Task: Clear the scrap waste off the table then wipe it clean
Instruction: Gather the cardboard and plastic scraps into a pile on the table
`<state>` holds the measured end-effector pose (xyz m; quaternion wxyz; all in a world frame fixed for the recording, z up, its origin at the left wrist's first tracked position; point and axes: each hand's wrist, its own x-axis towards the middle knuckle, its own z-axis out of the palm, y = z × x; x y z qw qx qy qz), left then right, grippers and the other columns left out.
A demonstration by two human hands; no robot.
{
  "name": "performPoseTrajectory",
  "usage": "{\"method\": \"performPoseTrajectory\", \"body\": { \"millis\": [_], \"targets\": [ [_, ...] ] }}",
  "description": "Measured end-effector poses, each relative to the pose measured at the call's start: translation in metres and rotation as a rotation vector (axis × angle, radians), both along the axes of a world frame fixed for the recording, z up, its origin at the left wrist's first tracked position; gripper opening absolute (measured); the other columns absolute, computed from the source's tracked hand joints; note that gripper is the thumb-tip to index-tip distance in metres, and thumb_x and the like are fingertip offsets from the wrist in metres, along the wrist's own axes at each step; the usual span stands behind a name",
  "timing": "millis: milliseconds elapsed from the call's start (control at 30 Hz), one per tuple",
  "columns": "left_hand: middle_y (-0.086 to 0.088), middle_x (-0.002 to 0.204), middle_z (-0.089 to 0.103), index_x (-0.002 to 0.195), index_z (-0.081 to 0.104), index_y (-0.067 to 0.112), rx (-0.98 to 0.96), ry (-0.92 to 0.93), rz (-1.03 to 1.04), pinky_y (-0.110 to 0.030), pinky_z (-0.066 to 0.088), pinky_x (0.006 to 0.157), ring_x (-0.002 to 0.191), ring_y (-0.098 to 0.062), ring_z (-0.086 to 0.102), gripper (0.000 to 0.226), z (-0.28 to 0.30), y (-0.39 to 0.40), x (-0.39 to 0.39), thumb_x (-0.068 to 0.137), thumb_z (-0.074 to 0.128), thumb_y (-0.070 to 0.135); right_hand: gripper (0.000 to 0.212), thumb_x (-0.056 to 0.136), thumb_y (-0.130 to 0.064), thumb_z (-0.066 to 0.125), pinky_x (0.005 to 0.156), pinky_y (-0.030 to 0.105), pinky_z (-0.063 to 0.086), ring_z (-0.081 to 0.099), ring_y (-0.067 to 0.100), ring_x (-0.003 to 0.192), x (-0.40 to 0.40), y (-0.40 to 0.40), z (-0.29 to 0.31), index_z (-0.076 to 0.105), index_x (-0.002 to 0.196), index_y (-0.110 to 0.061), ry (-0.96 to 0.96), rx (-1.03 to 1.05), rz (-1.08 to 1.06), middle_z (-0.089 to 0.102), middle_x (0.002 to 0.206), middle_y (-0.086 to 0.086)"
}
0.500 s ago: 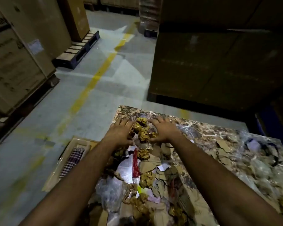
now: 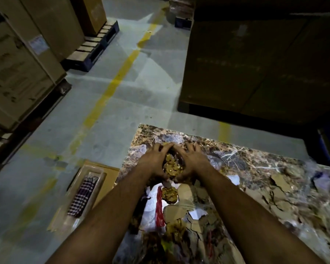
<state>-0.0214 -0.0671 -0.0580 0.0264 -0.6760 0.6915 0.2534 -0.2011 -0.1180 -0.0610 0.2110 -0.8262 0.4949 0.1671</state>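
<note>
My left hand (image 2: 151,164) and my right hand (image 2: 192,162) cup a clump of crumpled golden scrap (image 2: 172,167) between them near the far left corner of the marble-patterned table (image 2: 255,159). Fingers of both hands curl round the clump and meet at its far side. Closer to me lie another golden wad (image 2: 169,194), a red and white plastic wrapper (image 2: 157,206), torn cardboard pieces (image 2: 278,189) and clear plastic film (image 2: 322,180).
On the floor left of the table lies an open flat cardboard box (image 2: 103,174) with a checked cloth (image 2: 82,197) in it. Stacked cartons on pallets (image 2: 27,60) stand to the left, and a large dark carton (image 2: 255,63) beyond the table. A yellow line (image 2: 118,79) crosses the concrete floor.
Both hands have drawn together and closed around the golden scraps, gathering them into one clump between the palms.
</note>
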Motion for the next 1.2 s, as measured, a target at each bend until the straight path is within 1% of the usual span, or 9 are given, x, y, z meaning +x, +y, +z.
{"method": "performPoseTrajectory", "body": {
  "millis": [133,300,467,700,833,933,1033,1133,1200],
  "targets": [
    [-0.012,0.141,0.031,0.155,0.017,0.028,-0.044,0.198,0.115,-0.044,0.049,0.104,0.128,-0.032,0.044,0.118,-0.014,0.001,-0.003,0.062,0.090,0.025,0.116,0.062,-0.044,0.083,0.096,0.052,0.051,0.032,0.036,0.132,0.003,0.008,-0.012,0.010,0.151,-0.052,-0.172,-0.086,-0.064,0.039,0.147,0.009],
    [-0.010,0.139,0.039,0.149,0.033,0.017,-0.071,0.283,0.205,-0.043,0.046,0.108,0.128,-0.027,0.046,0.098,-0.020,0.003,-0.010,0.068,0.086,0.022,0.077,0.075,-0.023,0.078,0.095,0.040,0.047,0.047,0.030,0.117,0.006,0.013,-0.021,0.042,0.141,-0.040,-0.428,-0.064,-0.181,0.060,0.129,0.005],
    [-0.003,0.128,0.044,0.139,0.045,0.016,-0.191,0.393,0.262,-0.031,0.041,0.095,0.119,-0.020,0.044,0.081,-0.001,0.012,-0.016,0.068,0.083,0.014,0.067,0.069,-0.016,0.083,0.093,0.043,0.050,0.055,0.025,0.108,-0.009,0.021,-0.003,0.058,0.129,-0.032,-0.604,-0.134,-0.218,0.065,0.120,0.002],
    [0.005,0.112,0.044,0.124,0.056,0.018,-0.347,0.528,0.126,-0.022,0.037,0.076,0.105,-0.012,0.047,0.071,0.043,0.041,-0.054,0.063,0.091,0.022,0.058,0.067,-0.012,0.089,0.096,0.031,0.049,0.063,0.018,0.109,-0.066,0.065,0.048,0.070,0.121,-0.014,-0.822,-0.317,-0.255,0.071,0.121,0.005],
    [-0.002,0.111,0.048,0.120,0.060,0.010,-0.415,0.601,0.011,-0.001,0.032,0.074,0.095,-0.004,0.042,0.064,0.063,0.061,-0.102,0.063,0.089,0.016,0.053,0.070,-0.018,0.089,0.090,0.020,0.050,0.064,0.011,0.106,-0.118,0.103,0.062,0.070,0.119,-0.019,-0.879,-0.356,-0.377,0.071,0.116,-0.002],
    [-0.006,0.115,0.046,0.122,0.057,0.005,-0.377,0.573,-0.071,-0.014,0.032,0.075,0.103,-0.012,0.039,0.066,0.066,0.080,-0.145,0.064,0.086,0.015,0.044,0.072,-0.019,0.087,0.089,0.017,0.049,0.064,0.010,0.103,-0.158,0.135,0.065,0.070,0.113,-0.016,-0.905,-0.374,-0.427,0.069,0.111,-0.001],
    [-0.011,0.124,0.046,0.128,0.052,0.008,-0.287,0.554,-0.102,-0.032,0.041,0.089,0.119,-0.029,0.043,0.070,0.053,0.102,-0.187,0.066,0.083,0.020,0.046,0.071,-0.026,0.082,0.082,0.022,0.045,0.061,0.015,0.100,-0.195,0.162,0.054,0.070,0.113,-0.014,-0.830,-0.394,-0.451,0.066,0.108,0.000],
    [-0.014,0.136,0.045,0.137,0.046,0.009,-0.194,0.488,-0.127,-0.041,0.041,0.101,0.129,-0.034,0.037,0.079,0.036,0.122,-0.222,0.069,0.084,0.025,0.059,0.069,-0.041,0.079,0.079,0.027,0.042,0.055,0.022,0.103,-0.232,0.181,0.032,0.066,0.121,-0.016,-0.659,-0.321,-0.493,0.056,0.111,0.004],
    [-0.012,0.137,0.046,0.141,0.042,0.013,-0.126,0.457,-0.145,-0.039,0.040,0.100,0.129,-0.033,0.038,0.084,0.028,0.133,-0.243,0.070,0.085,0.029,0.075,0.068,-0.048,0.081,0.089,0.033,0.047,0.049,0.025,0.114,-0.257,0.191,0.020,0.058,0.133,-0.018,-0.533,-0.246,-0.493,0.048,0.122,0.006]
  ]
}}
